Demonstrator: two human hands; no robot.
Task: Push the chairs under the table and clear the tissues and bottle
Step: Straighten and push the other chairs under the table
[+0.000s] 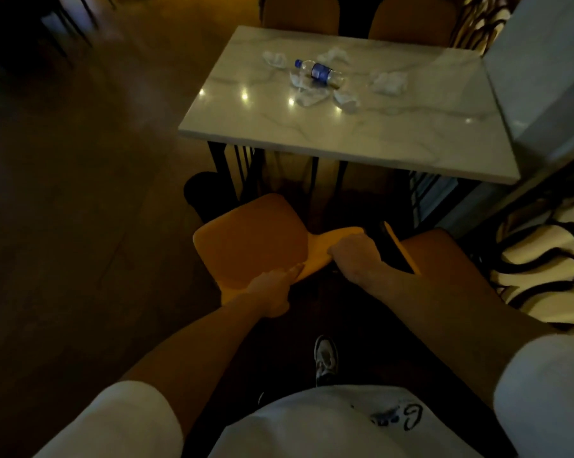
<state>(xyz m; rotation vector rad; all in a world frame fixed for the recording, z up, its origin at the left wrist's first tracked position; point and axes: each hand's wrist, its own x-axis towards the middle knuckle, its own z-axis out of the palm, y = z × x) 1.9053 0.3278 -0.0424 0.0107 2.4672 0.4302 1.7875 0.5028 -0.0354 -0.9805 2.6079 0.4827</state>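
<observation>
Both hands, left hand [272,292] and right hand [355,256], are gripping the orange chair's [249,242] backrest just short of the marble table [345,133]. On that table, the plastic bottle [318,71] is lying among crumpled tissues [387,82].

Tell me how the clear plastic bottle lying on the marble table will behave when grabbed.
The clear plastic bottle with the blue label looks empty, so probably light. It lies on its side, so a nudge may roll it across the glossy marble table.
</observation>
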